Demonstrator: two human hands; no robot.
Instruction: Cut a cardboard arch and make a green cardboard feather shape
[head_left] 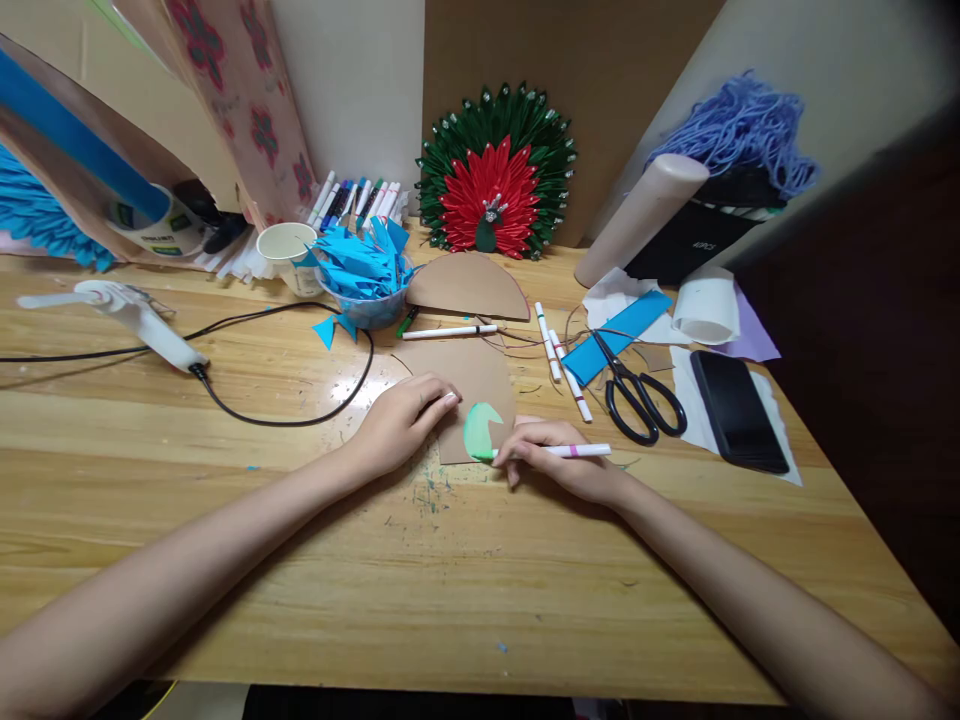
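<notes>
My right hand (546, 452) pinches a white marker with a purple-pink band (596, 451). Its green tip end meets the lower edge of a light green rounded shape with a notch (478, 428). That shape is on a piece of brown cardboard (459, 365) with a curved edge, lying flat on the table. My left hand (409, 412) rests palm down on the cardboard's left side, fingers lying flat and holding nothing. Just beyond lie a white marker with a black band (450, 332) and a half-round cardboard piece (469, 283).
Black-handled scissors (637, 395), two more markers, a blue strip (611, 335) and a black phone (739, 410) lie to the right. A bowl of blue paper pieces (367, 270), a paper cup (287, 250) and a corded white glue gun (146, 325) are left. A red-green peacock (491, 185) stands behind.
</notes>
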